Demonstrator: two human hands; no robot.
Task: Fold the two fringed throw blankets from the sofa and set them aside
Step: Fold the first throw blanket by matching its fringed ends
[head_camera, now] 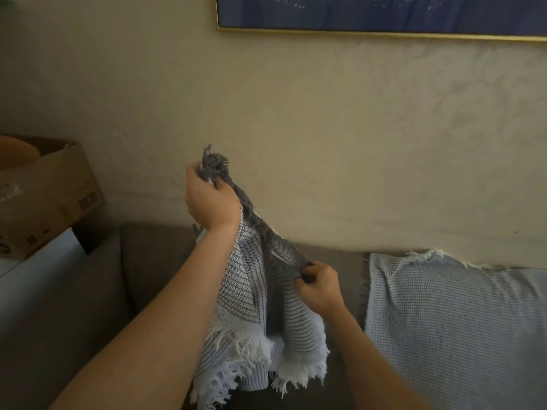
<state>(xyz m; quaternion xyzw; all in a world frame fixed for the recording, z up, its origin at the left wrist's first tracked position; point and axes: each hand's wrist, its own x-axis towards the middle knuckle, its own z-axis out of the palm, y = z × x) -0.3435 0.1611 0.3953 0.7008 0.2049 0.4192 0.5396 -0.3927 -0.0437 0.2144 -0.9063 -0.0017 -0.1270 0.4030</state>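
Forearms (148,335) reach fwd: left hand (211,199) fists grey-fringed end of striped throw blanket (245,291) held over sofa (154,261); right hand (318,287) grip pinches its edge. Second blanket (458,306) drapes sofa back. Risk: thin pinch slips, fold goes crooked.

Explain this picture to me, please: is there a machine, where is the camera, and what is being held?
There is no machine here: these are a person's two bare hands, seen from one camera worn on the head, looking forward and down. The left hand, raised, grips the gray-fringed edge of a striped blanket; the right hand, lower, pinches the same edge. The blanket hangs from them, white fringe at the bottom. A second blanket lies draped over the sofa at the right.
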